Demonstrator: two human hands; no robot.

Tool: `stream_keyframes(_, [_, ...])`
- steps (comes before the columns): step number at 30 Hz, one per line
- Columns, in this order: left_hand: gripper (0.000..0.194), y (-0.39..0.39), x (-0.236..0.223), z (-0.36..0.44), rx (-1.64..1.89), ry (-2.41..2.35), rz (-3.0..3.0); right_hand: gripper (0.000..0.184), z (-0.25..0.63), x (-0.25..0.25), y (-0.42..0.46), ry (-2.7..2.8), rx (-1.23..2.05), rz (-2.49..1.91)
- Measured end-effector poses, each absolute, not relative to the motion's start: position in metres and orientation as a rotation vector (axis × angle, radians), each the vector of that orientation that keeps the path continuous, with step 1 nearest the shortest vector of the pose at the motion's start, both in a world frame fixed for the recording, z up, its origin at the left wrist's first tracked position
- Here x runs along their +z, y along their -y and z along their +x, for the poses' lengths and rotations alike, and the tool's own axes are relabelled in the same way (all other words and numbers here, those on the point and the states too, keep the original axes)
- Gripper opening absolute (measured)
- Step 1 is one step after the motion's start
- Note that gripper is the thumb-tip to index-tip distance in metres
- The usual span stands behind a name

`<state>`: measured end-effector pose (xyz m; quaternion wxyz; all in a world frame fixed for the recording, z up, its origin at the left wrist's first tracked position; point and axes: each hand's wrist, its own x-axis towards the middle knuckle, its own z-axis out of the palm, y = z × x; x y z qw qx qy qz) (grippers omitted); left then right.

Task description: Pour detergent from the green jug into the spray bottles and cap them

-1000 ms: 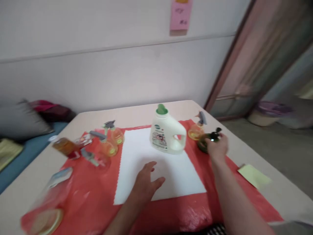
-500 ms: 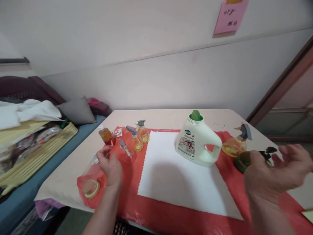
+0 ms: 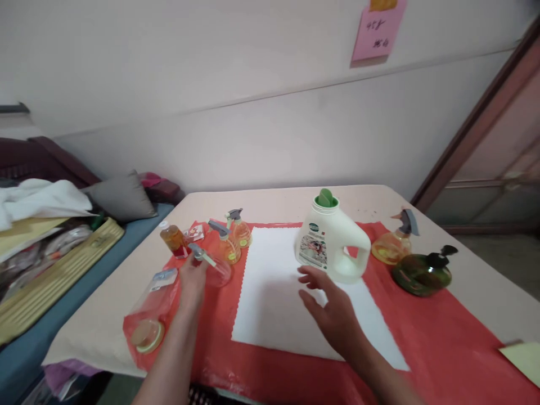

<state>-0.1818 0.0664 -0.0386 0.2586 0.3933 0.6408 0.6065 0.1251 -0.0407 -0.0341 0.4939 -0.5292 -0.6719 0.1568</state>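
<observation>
My left hand (image 3: 192,281) reaches onto the left side of a red plastic sheet (image 3: 422,332) and closes around the neck of a clear spray bottle (image 3: 215,271) with a grey trigger. My right hand (image 3: 333,309) hovers open, fingers spread, over a white sheet (image 3: 270,292) in the middle. Just beyond its fingertips stands a white detergent jug (image 3: 331,239) with a green cap.
Two small orange spray bottles (image 3: 231,247) and an amber bottle (image 3: 172,239) stand behind my left hand. A clear bottle (image 3: 145,315) lies at the table's left edge. An orange sprayer (image 3: 392,244) and green pump bottle (image 3: 422,273) are right. A bed (image 3: 63,264) is left.
My right hand has let go of the green pump bottle and swung left over the white sheet. My left hand has moved left to the clear spray bottle. My view turned left.
</observation>
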Motion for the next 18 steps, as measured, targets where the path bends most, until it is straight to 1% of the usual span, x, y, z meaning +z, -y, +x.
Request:
stream_keyframes(2, [0.04,-0.057,-0.03,-0.172,1.634,-1.621,1.088,0.039,0.116,-0.035,0.042,1.722,0.576,-1.313])
stream_keyframes(3, [0.041,-0.052,-0.027,-0.163,1.619,-1.561,1.093,0.047,0.112,-0.035,0.043,1.761,0.648,-1.331])
stream_keyframes(5, [0.039,-0.04,-0.025,-0.138,1.529,-1.426,1.104,0.072,0.103,-0.033,0.045,1.829,0.785,-1.363])
stream_keyframes(7, [0.036,-0.028,-0.028,-0.11,1.436,-1.187,1.0,0.105,0.094,-0.031,0.046,1.85,0.952,-1.387])
stream_keyframes(8, [0.036,-0.023,-0.029,-0.097,1.388,-1.106,0.951,0.117,0.09,-0.03,0.045,1.82,1.048,-1.399])
stream_keyframes(9, [0.036,-0.018,-0.029,-0.086,1.359,-1.058,0.911,0.123,0.088,-0.03,0.044,1.753,1.134,-1.411])
stream_keyframes(10, [0.036,-0.015,-0.029,-0.077,1.324,-1.04,0.881,0.123,0.087,-0.031,0.043,1.669,1.212,-1.412])
stream_keyframes(11, [0.037,-0.013,-0.028,-0.072,1.286,-1.012,0.868,0.118,0.088,-0.031,0.042,1.586,1.293,-1.386])
stream_keyframes(14, [0.037,-0.01,-0.02,-0.071,1.145,-0.877,0.833,0.092,0.097,-0.034,0.038,1.464,1.633,-1.1])
stream_keyframes(16, [0.032,-0.01,-0.016,-0.074,1.065,-0.782,0.79,0.08,0.104,-0.037,0.037,1.489,1.852,-0.848])
stream_keyframes(17, [0.03,-0.011,-0.015,-0.076,1.05,-0.776,0.779,0.078,0.105,-0.039,0.037,1.514,1.887,-0.791])
stream_keyframes(18, [0.028,-0.011,-0.016,-0.075,1.058,-0.804,0.783,0.079,0.106,-0.041,0.038,1.551,1.848,-0.811])
